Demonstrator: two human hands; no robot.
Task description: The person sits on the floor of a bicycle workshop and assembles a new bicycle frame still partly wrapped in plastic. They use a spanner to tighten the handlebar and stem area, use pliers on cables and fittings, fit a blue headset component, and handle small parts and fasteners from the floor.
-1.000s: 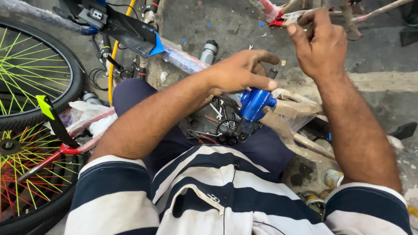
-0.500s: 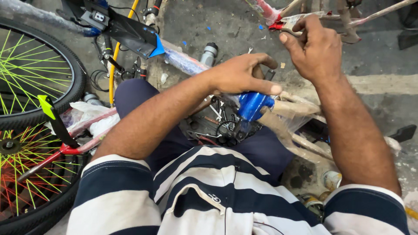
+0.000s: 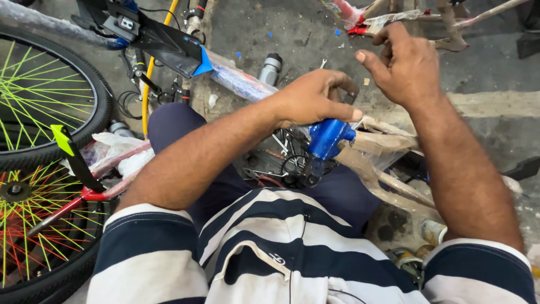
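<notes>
1. Wheels occupy the left edge of the view: an upper bicycle wheel [image 3: 39, 95] with a black tyre and yellow-green spokes, and a lower wheel [image 3: 34, 225] with red and yellow-green spokes. Both rest on the concrete floor [image 3: 270, 28].
2. Black bracket [image 3: 163, 42] with a blue tip lies near the top left, beside a yellow cable [image 3: 147, 84] that runs down toward the person's knee.
3. Wrapped frame tube [image 3: 239, 81], blue under clear film, slants from the bracket toward the centre. A small grey canister [image 3: 271, 68] stands just beyond it on the floor.
4. Left hand [image 3: 312, 101] lies at the centre, palm down, fingers curled closed over the top of the blue frame part [image 3: 326, 138]. The thumb lies along the upper edge of the part. A firm grasp is shown.
5. Blue frame part sits over the person's lap, at the centre of the view, just below the left hand. Black cables and small metal fittings [image 3: 292, 166] are clustered directly beneath it.
6. Right hand [image 3: 405, 67] is raised above and to the right of the blue part, apart from it. Its fingers are loosely bent and half open, thumb extended to the left. It holds nothing that can be seen.
7. Second frame [image 3: 394, 22], wrapped in film with a red section, lies on the floor along the top edge, just beyond the right hand.
</notes>
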